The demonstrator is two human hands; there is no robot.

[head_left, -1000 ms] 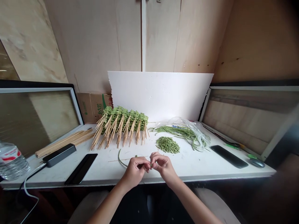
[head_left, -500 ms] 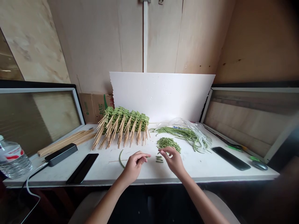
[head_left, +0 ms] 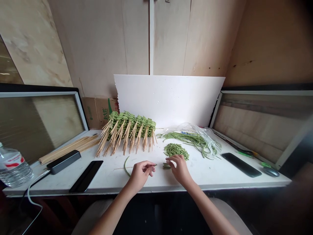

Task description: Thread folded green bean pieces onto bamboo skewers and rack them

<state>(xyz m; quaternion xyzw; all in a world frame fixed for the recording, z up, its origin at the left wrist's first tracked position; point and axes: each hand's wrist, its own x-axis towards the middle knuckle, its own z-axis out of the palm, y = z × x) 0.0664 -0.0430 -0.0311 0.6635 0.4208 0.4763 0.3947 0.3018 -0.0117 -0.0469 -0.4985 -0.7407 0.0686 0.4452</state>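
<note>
My left hand (head_left: 142, 173) is closed, with a short green bean piece (head_left: 155, 164) showing at its fingertips. A thin bamboo skewer (head_left: 122, 168) runs out to the left behind this hand; whether the hand grips it I cannot tell. Beside it a curved long bean (head_left: 125, 165) lies on the table. My right hand (head_left: 179, 168) has its thumb and fingers slightly apart, and nothing shows between them. Under its fingertips lie several cut bean pieces (head_left: 166, 165) in a small row, partly covered. Just behind that hand rises a heap of cut beans (head_left: 175, 149).
Bean-laden skewers (head_left: 133, 125) are stacked at the back left. Loose skewers (head_left: 73, 147), a power bank (head_left: 64, 162), a phone (head_left: 86, 176) and a water bottle (head_left: 14, 166) are left. Whole long beans (head_left: 193, 138) with plastic, a dark phone-like slab (head_left: 241, 164) and a mouse (head_left: 271, 171) are right.
My right hand has shifted slightly left and down over the row of bean pieces, and its fingers have loosened. The left fingers have curled, with the bean piece now showing more clearly.
</note>
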